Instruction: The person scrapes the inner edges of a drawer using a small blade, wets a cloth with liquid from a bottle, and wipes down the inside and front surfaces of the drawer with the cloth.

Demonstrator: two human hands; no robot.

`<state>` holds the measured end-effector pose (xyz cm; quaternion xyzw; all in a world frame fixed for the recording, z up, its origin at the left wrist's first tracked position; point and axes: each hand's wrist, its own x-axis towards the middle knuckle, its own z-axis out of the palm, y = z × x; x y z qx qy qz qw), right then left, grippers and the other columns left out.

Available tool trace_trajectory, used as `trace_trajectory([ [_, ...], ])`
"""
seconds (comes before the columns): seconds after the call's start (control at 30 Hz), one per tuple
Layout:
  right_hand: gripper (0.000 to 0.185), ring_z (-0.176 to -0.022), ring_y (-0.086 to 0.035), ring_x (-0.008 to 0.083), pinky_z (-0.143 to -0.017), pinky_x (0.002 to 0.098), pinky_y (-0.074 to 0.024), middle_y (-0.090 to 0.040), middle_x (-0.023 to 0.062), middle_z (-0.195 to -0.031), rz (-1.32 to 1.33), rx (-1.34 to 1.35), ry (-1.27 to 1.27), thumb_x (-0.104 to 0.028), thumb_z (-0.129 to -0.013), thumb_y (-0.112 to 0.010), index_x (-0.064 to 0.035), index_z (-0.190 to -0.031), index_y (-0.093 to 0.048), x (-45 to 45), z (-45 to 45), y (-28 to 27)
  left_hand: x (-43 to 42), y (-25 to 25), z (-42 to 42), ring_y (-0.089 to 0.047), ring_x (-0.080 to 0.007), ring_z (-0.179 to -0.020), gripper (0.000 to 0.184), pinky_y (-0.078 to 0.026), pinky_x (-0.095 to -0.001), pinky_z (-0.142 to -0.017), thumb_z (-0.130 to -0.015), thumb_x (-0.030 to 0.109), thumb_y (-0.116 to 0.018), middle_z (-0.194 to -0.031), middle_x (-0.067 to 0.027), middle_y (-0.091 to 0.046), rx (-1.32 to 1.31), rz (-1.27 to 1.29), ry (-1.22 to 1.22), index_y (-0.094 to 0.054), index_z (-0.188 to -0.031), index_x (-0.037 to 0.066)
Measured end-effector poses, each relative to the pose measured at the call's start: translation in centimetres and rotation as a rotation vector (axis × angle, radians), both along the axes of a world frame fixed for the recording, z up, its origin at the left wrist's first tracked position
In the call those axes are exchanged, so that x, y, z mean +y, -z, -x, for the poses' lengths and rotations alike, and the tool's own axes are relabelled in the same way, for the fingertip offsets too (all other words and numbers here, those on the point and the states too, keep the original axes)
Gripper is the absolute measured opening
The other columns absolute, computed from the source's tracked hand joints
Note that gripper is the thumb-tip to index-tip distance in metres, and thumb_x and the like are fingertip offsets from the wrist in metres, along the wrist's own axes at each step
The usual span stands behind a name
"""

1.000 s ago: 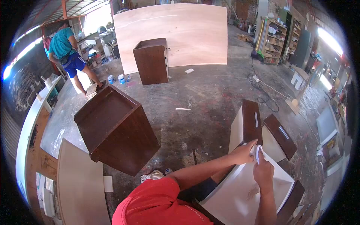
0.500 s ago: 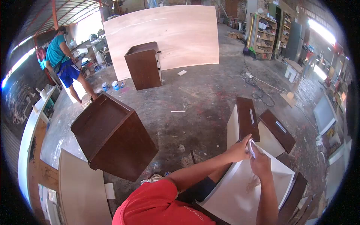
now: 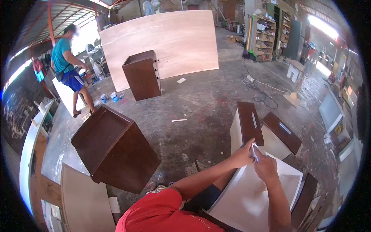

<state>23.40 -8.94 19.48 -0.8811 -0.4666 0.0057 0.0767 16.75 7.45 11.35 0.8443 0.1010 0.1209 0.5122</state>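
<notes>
My left hand (image 3: 242, 155) and my right hand (image 3: 266, 168) are closed together at the far end of a white-lined drawer (image 3: 239, 205). Between their fingers is a small whitish strip (image 3: 254, 152); its exact kind is too small to tell. The drawer lies open side up below my forearms. Just beyond my hands stands a second drawer with a dark brown front (image 3: 249, 123) and a metal handle. To its right leans another brown-fronted drawer (image 3: 281, 131), also with a metal handle.
A dark brown cabinet (image 3: 116, 150) stands at left, and a similar one (image 3: 141, 77) farther back before a large plywood sheet (image 3: 162, 46). A person in a teal shirt (image 3: 62, 54) stands at far left. Cables (image 3: 261, 91) and small scraps lie on the concrete floor.
The view has shifted slightly. My hands stay together on the whitish strip, over the drawer. The person at left has turned and extended an arm to the right.
</notes>
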Motion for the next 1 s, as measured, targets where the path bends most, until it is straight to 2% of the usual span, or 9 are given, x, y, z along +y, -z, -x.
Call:
trace_trajectory([
  [0.23, 0.067, -0.088, -0.075, 0.0438, -0.085, 0.0570, -0.0574, -0.076, 0.0253, -0.093, 0.036, 0.007, 0.051, -0.011, -0.085, -0.065, -0.0165, -0.151, -0.057, 0.3, 0.7, -0.4, 0.7, 1.5, -0.6, -0.053, -0.0385, -0.146, 0.103, -0.043, -0.0432, -0.119, -0.089, 0.021, -0.079, -0.165, -0.0192, -0.048, -0.054, -0.001, -0.010, -0.017, -0.168, 0.002],
  [0.33, 0.067, -0.088, -0.075, 0.0443, -0.084, 0.0570, -0.0577, -0.076, 0.0255, -0.093, -0.028, 0.041, 0.011, -0.012, -0.085, -0.065, -0.0165, -0.151, -0.057, -0.7, -0.1, -0.3, 0.8, 2.1, -0.5, -0.053, -0.0384, -0.146, 0.101, -0.043, -0.0426, -0.119, -0.089, 0.020, -0.078, -0.164, -0.0181, -0.049, -0.069, 0.013, -0.015, -0.017, -0.168, 0.002],
  [0.47, 0.065, -0.088, -0.075, 0.0446, -0.083, 0.0569, -0.0581, -0.076, 0.0242, -0.092, -0.024, -0.002, 0.026, -0.016, -0.088, -0.066, -0.0204, -0.152, -0.056, -0.2, 0.4, -0.7, 0.3, 1.5, -0.3, -0.057, -0.0383, -0.142, 0.102, -0.045, -0.0419, -0.117, -0.088, 0.019, -0.077, -0.162, -0.0218, -0.051, -0.107, 0.004, 0.005, -0.018, -0.168, 0.002],
  [0.53, 0.064, -0.088, -0.075, 0.0445, -0.084, 0.0571, -0.0584, -0.077, 0.0234, -0.095, -0.014, 0.025, 0.006, -0.020, -0.090, -0.065, -0.0244, -0.153, -0.054, 0.9, 0.2, -0.1, 0.6, 0.9, -0.1, -0.059, -0.0385, -0.140, 0.102, -0.047, -0.0429, -0.116, -0.087, 0.021, -0.078, -0.157, -0.0246, -0.055, -0.022, -0.001, -0.020, -0.019, -0.168, 0.003],
  [0.67, 0.066, -0.090, -0.073, 0.0466, -0.086, 0.0582, -0.0572, -0.075, 0.0257, -0.095, -0.069, 0.047, -0.007, -0.017, -0.089, -0.065, -0.0210, -0.154, -0.056, -0.4, 0.0, -0.2, 0.6, 1.9, -0.3, -0.059, -0.0387, -0.139, 0.105, -0.047, -0.0431, -0.115, -0.086, 0.022, -0.080, -0.157, -0.0235, -0.055, -0.120, -0.018, -0.041, -0.018, -0.168, 0.003],
  [0.73, 0.071, -0.088, -0.075, 0.0445, -0.083, 0.0574, -0.0580, -0.076, 0.0243, -0.093, -0.013, 0.003, 0.002, -0.016, -0.086, -0.067, -0.0195, -0.156, -0.052, -0.2, 0.5, -0.8, 0.3, 1.9, -0.1, -0.058, -0.0388, -0.140, 0.105, -0.046, -0.0428, -0.116, -0.087, 0.024, -0.080, -0.158, -0.0217, -0.054, -0.157, -0.040, -0.041, -0.017, -0.168, 0.003],
  [0.8, 0.073, -0.089, -0.077, 0.0409, -0.082, 0.0551, -0.0595, -0.078, 0.0214, -0.096, 0.030, -0.030, 0.011, -0.017, -0.087, -0.068, -0.0174, -0.157, -0.050, 0.0, 0.9, -0.4, 0.7, 2.0, -0.3, -0.056, -0.0388, -0.143, 0.105, -0.045, -0.0425, -0.118, -0.087, 0.023, -0.079, -0.162, -0.0183, -0.052, -0.131, 0.002, -0.021, -0.016, -0.168, 0.003],
  [0.87, 0.078, -0.087, -0.075, 0.0437, -0.082, 0.0571, -0.0582, -0.077, 0.0228, -0.093, -0.003, 0.003, 0.014, -0.015, -0.084, -0.068, -0.0190, -0.159, -0.049, -0.6, 0.0, 0.7, 1.1, 2.1, -0.3, -0.055, -0.0388, -0.144, 0.106, -0.044, -0.0426, -0.119, -0.086, 0.021, -0.080, -0.162, -0.0174, -0.052, -0.088, 0.034, -0.013, -0.016, -0.168, 0.002],
  [1.0, 0.079, -0.085, -0.074, 0.0447, -0.081, 0.0578, -0.0574, -0.076, 0.0229, -0.090, 0.011, -0.031, 0.021, -0.014, -0.084, -0.068, -0.0199, -0.160, -0.047, -0.6, -0.2, 0.5, 0.2, 1.4, -0.3, -0.055, -0.0366, -0.144, 0.105, -0.043, -0.0411, -0.120, -0.086, 0.021, -0.080, -0.162, -0.0209, -0.051, -0.125, -0.030, -0.022, -0.018, -0.168, 0.000],
])
